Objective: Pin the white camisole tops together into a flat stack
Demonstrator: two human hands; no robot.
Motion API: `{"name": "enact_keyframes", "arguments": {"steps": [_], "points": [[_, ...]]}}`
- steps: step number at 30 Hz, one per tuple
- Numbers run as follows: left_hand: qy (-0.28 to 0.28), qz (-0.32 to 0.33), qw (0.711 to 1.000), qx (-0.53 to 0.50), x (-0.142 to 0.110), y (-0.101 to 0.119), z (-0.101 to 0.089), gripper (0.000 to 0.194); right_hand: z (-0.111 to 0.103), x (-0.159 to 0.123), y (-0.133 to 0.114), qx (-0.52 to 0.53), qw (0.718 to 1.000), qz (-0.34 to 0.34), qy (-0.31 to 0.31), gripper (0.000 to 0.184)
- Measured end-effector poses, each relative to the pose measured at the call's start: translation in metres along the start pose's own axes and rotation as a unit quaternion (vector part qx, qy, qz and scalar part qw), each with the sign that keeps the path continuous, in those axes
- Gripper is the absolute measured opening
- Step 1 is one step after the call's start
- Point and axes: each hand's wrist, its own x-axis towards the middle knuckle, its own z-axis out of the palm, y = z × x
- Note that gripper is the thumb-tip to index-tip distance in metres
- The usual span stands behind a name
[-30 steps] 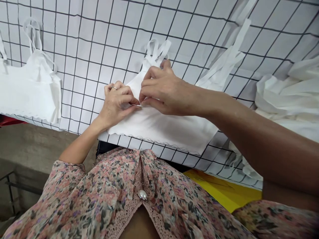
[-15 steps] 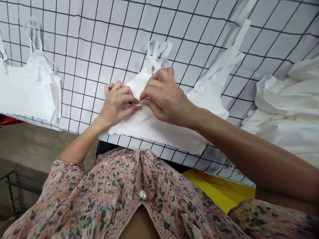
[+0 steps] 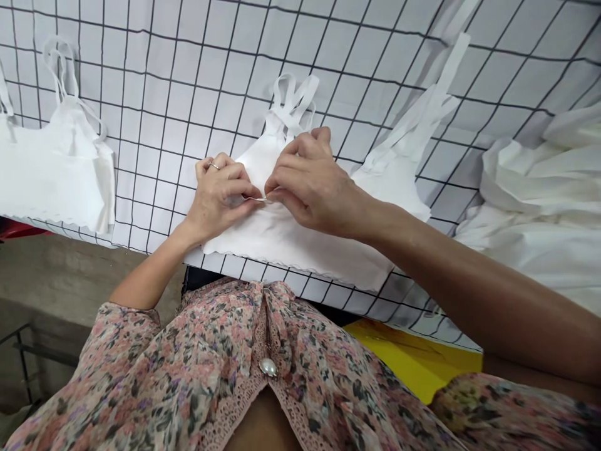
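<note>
I am watching from the head camera, and a white padded top is lying flat at the centre of the view on a white board ruled with a black grid. Its crossed straps are pointing to 12 o'clock and its scalloped hem is facing 6 o'clock. I am judging the fabric to be light, soft and slightly springy, so it is likely to slide or pucker under uneven pull; the flat body near the hem looks like the safest place to take hold, not the thin straps. The left hand, wearing a ring, is curling in from 9 o'clock with its fingers nearly closed. The right hand is reaching in from 3 o'clock in the same pinching shape. Their fingertips are almost meeting on the middle of the top, with a thin pale strip held between them; I cannot tell whether it is thread, tape or a pin. A second white top is lying at 2 o'clock, a third at 9 o'clock, and a heap of white cloth at 3 o'clock.
</note>
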Motion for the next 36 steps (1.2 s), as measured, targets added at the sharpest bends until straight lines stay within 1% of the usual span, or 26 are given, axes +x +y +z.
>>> {"name": "enact_keyframes", "arguments": {"steps": [4, 8, 15, 19, 21, 25, 29, 32, 36], "points": [[-0.001, 0.005, 1.0, 0.0, 0.001, -0.001, 0.0, 0.019, -0.003, 0.004, 0.001, -0.004, 1.0, -0.004, -0.013, 0.045], [0.002, 0.002, 1.0, -0.008, 0.001, 0.001, -0.001, 0.021, -0.005, 0.004, 0.001, 0.017, 1.0, -0.012, -0.024, 0.044], [-0.004, -0.005, 1.0, -0.001, 0.0, 0.003, -0.001, 0.024, -0.008, 0.003, 0.001, 0.033, 0.999, -0.005, -0.034, 0.052], [-0.003, 0.002, 1.0, 0.002, 0.0, 0.002, 0.0, 0.025, -0.008, 0.003, 0.002, 0.026, 0.999, -0.018, -0.036, 0.05], [-0.001, 0.007, 1.0, 0.001, 0.0, 0.001, 0.001, 0.024, -0.007, 0.003, 0.003, 0.018, 0.999, -0.029, -0.029, 0.046], [0.0, 0.01, 1.0, 0.005, 0.0, -0.001, 0.002, 0.026, 0.003, 0.005, 0.003, 0.008, 0.998, -0.056, 0.008, 0.04], [0.004, 0.017, 1.0, 0.0, -0.001, -0.002, 0.003, 0.028, 0.011, 0.005, 0.003, 0.008, 0.997, -0.066, 0.035, 0.039], [0.001, 0.013, 1.0, 0.001, 0.0, -0.002, 0.003, 0.032, 0.006, 0.004, 0.006, 0.011, 0.997, -0.061, 0.039, 0.037], [0.0, 0.006, 1.0, -0.001, 0.001, 0.0, 0.003, 0.034, -0.002, 0.002, 0.009, 0.014, 0.998, -0.052, 0.012, 0.037]]}}
